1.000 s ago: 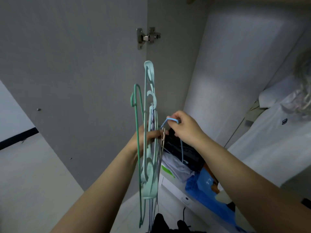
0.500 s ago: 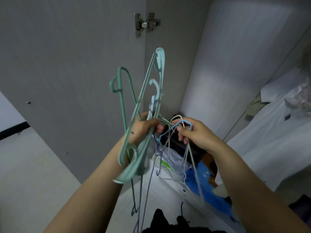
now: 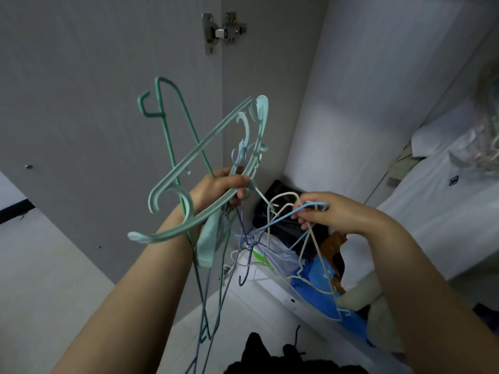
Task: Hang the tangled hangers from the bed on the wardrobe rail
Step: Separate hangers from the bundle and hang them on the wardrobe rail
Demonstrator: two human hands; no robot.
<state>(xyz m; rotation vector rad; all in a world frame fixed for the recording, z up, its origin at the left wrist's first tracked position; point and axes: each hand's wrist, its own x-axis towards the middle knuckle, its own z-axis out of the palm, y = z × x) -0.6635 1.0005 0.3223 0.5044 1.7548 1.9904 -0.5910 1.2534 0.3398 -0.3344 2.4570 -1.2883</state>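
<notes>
My left hand [image 3: 220,188] grips a tangled bunch of hangers: a wide pale teal plastic hanger [image 3: 205,168], a dark green wire hanger [image 3: 172,136] and thin bluish wire ones trailing down. My right hand [image 3: 332,213] pinches the hooks of a light blue wire hanger [image 3: 283,217] and a white wire hanger [image 3: 318,255], held a little apart to the right of the bunch. Their lower parts still cross the bunch near the middle. No wardrobe rail is in view.
The open grey wardrobe door [image 3: 94,103] with its metal hinge [image 3: 222,32] stands left. The wardrobe floor holds a black bag [image 3: 278,201], blue fabric [image 3: 318,284] and white clothes. A bed [image 3: 445,211] with a white sheet lies to the right.
The bunch was upright and tight; my hands have drawn apart. The left hand tilted the teal hangers leftward, the right hand pulled the blue and white wire hangers out to the right.
</notes>
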